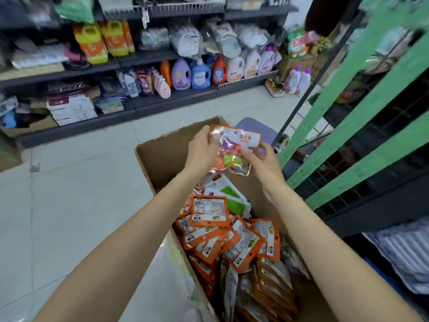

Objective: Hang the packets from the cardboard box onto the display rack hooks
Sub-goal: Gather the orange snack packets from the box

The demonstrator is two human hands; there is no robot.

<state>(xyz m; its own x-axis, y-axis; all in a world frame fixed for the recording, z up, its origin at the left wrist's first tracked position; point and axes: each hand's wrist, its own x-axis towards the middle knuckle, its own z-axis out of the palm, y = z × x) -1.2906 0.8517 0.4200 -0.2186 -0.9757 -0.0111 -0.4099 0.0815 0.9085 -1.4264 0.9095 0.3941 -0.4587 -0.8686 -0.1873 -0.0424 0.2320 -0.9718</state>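
Above the far end of the cardboard box (148,159), two hands hold up one packet (232,151); the left hand (200,147) has its grip closed on the packet's left edge, fingers curled over the top; the right hand (263,159) pinches the packet's right side; the packet is clear with an orange border and a white top label; the label has orange writing, too blurry to read; small bright sweets in purple, green and red show through it.

In the box below lie many more packets (232,235) in a loose heap; most are orange with white panels of tiny print; each has a white strip with dark characters, too small to read; a few white and green packs (229,198) sit at the far side of the heap.

On the right stands the display rack (362,140), with green bars and dark wire mesh; across the tiled floor (76,189), far shelves (97,70) carry detergent bottles (202,73) in purple, blue, orange and white, and yellow bags (92,43); their labels are blurred.
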